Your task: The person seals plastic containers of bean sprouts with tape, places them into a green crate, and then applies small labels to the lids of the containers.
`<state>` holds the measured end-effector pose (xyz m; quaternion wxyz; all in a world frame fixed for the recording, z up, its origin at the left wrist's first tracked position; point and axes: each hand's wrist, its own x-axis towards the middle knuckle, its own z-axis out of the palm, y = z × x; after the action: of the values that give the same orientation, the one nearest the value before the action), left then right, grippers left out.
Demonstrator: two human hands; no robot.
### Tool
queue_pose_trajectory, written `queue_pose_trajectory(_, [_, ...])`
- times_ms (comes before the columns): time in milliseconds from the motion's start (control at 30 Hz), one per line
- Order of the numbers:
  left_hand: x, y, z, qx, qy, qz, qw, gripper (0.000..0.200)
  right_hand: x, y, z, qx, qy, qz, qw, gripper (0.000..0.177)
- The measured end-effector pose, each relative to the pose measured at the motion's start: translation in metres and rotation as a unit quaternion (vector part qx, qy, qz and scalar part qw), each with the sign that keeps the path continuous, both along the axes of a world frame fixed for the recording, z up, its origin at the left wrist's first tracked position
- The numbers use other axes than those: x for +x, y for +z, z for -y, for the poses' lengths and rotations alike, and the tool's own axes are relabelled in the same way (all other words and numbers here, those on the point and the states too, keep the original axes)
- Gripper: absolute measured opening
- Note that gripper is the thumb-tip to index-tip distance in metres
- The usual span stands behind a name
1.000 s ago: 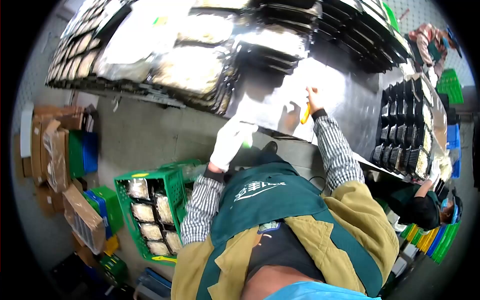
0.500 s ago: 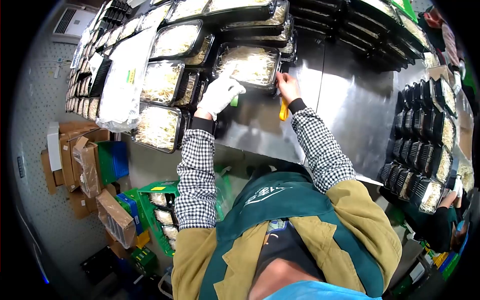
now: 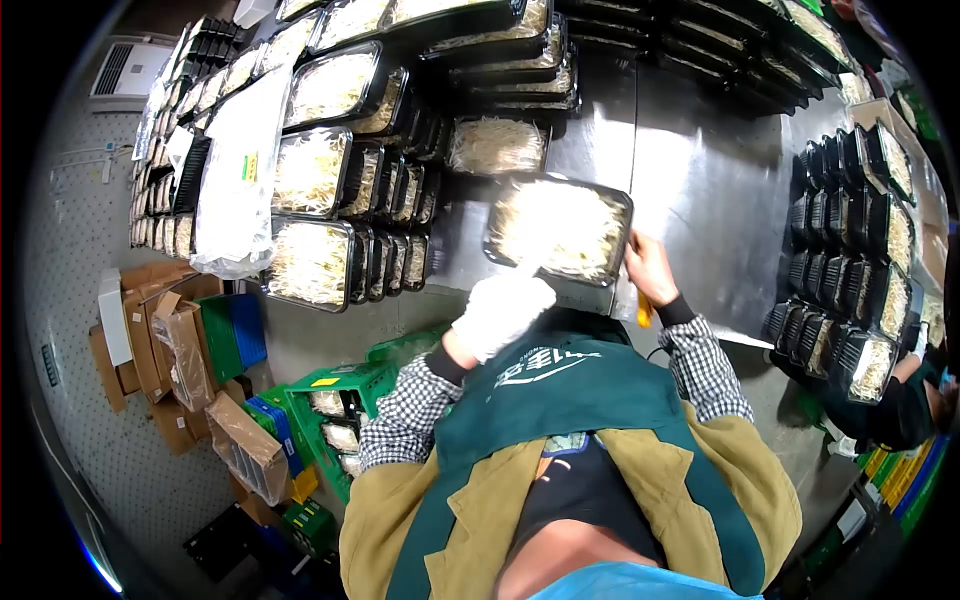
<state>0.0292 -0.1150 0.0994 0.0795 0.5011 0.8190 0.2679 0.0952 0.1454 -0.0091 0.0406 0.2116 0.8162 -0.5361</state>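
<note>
A black plastic tray of bean sprouts (image 3: 560, 230) is held above the steel table (image 3: 690, 200), close to my body. My right hand (image 3: 650, 270), bare, grips its right edge, with a small yellow object (image 3: 643, 308) showing below the palm. At the tray's near edge is my left hand (image 3: 505, 312) in a white glove; its fingers meet the rim and look slightly blurred. Behind the held tray, another tray of sprouts (image 3: 498, 146) sits lower on the table.
Stacks of sprout trays (image 3: 312, 262) stand at left, with a clear plastic bag (image 3: 238, 180) over some. More tray stacks (image 3: 850, 250) line the right, beside another person's arm (image 3: 908, 365). Green crates (image 3: 345, 400) and cardboard boxes (image 3: 180, 350) are on the floor at left.
Both hands have brought the tray off the stack toward my body and to the right. The lower tray behind it has come into view.
</note>
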Motion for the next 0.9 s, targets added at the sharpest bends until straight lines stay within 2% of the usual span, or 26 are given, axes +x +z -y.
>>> queue_pose_trajectory(33, [0.01, -0.012, -0.003, -0.003, -0.002, 0.038, 0.999, 0.012, 0.017, -0.006, -0.001, -0.022, -0.016, 0.028, 0.999, 0.022])
queue_pose_trajectory(100, [0.024, -0.053, -0.003, -0.016, -0.044, -0.015, 0.999, 0.008, 0.039, -0.019, -0.003, -0.022, -0.01, 0.082, 0.996, 0.021])
queue_pose_trajectory(133, [0.028, -0.054, -0.008, -0.028, -0.049, 0.035, 0.998, 0.008, 0.054, -0.054, -0.007, -0.036, -0.024, 0.074, 0.996, 0.021])
queue_pose_trajectory(167, [0.031, -0.053, -0.012, -0.039, -0.054, 0.086, 0.994, 0.008, 0.058, -0.049, -0.008, -0.071, -0.02, 0.058, 0.996, 0.022])
queue_pose_trajectory(267, [0.032, -0.046, -0.015, -0.084, -0.089, 0.089, 0.989, 0.008, 0.064, -0.051, -0.035, -0.102, -0.016, 0.129, 0.986, 0.026])
queue_pose_trajectory(300, [0.024, -0.058, -0.007, 0.029, -0.118, 0.059, 0.991, 0.012, 0.068, -0.076, -0.047, -0.143, -0.071, 0.021, 0.987, 0.028])
queue_pose_trajectory(333, [0.016, -0.04, -0.011, 0.036, -0.064, 0.13, 0.989, 0.02, 0.063, -0.053, -0.055, -0.05, -0.121, 0.053, 0.99, 0.03])
queue_pose_trajectory(367, [0.008, -0.03, -0.012, 0.076, -0.008, 0.166, 0.983, 0.019, 0.062, -0.053, -0.068, 0.117, -0.105, 0.076, 0.985, 0.032])
queue_pose_trajectory(433, [-0.002, -0.028, -0.006, 0.162, 0.178, 0.241, 0.94, 0.02, 0.064, -0.055, -0.08, 0.225, -0.082, 0.018, 0.971, 0.035])
queue_pose_trajectory(500, [-0.011, -0.041, 0.001, 0.174, 0.292, 0.371, 0.864, 0.025, 0.064, -0.062, -0.082, 0.255, -0.086, 0.012, 0.963, 0.037])
queue_pose_trajectory(567, [-0.025, -0.054, 0.01, 0.109, 0.288, 0.503, 0.808, 0.02, 0.064, -0.062, -0.075, 0.322, -0.097, -0.031, 0.941, 0.038])
queue_pose_trajectory(633, [-0.027, -0.057, 0.01, 0.098, 0.262, 0.555, 0.783, 0.025, 0.063, -0.055, -0.065, 0.421, -0.111, -0.106, 0.894, 0.039])
queue_pose_trajectory(667, [-0.027, -0.055, 0.008, 0.093, 0.25, 0.581, 0.769, 0.029, 0.061, -0.037, -0.051, 0.275, -0.139, -0.049, 0.95, 0.036])
queue_pose_trajectory(700, [-0.024, -0.053, 0.006, 0.099, 0.227, 0.534, 0.808, 0.025, 0.061, -0.025, -0.031, 0.006, -0.187, -0.066, 0.98, 0.036])
queue_pose_trajectory(733, [-0.019, -0.051, 0.006, 0.104, 0.202, 0.486, 0.844, 0.022, 0.066, -0.019, -0.017, -0.148, -0.166, 0.001, 0.975, 0.033])
queue_pose_trajectory(767, [-0.014, -0.039, 0.007, 0.097, 0.217, 0.524, 0.818, 0.021, 0.072, -0.013, 0.009, -0.152, -0.151, -0.045, 0.976, 0.035])
queue_pose_trajectory(800, [-0.009, -0.028, 0.008, 0.09, 0.234, 0.56, 0.789, 0.02, 0.079, -0.001, 0.03, 0.012, -0.145, -0.108, 0.983, 0.035])
queue_pose_trajectory(833, [-0.005, -0.044, 0.03, 0.055, 0.178, 0.513, 0.838, 0.023, 0.089, 0.015, 0.042, -0.048, -0.167, -0.089, 0.981, 0.035])
queue_pose_trajectory(900, [0.005, -0.017, 0.05, 0.05, 0.247, 0.659, 0.709, 0.033, 0.108, 0.04, 0.061, -0.035, -0.16, -0.134, 0.977, 0.038])
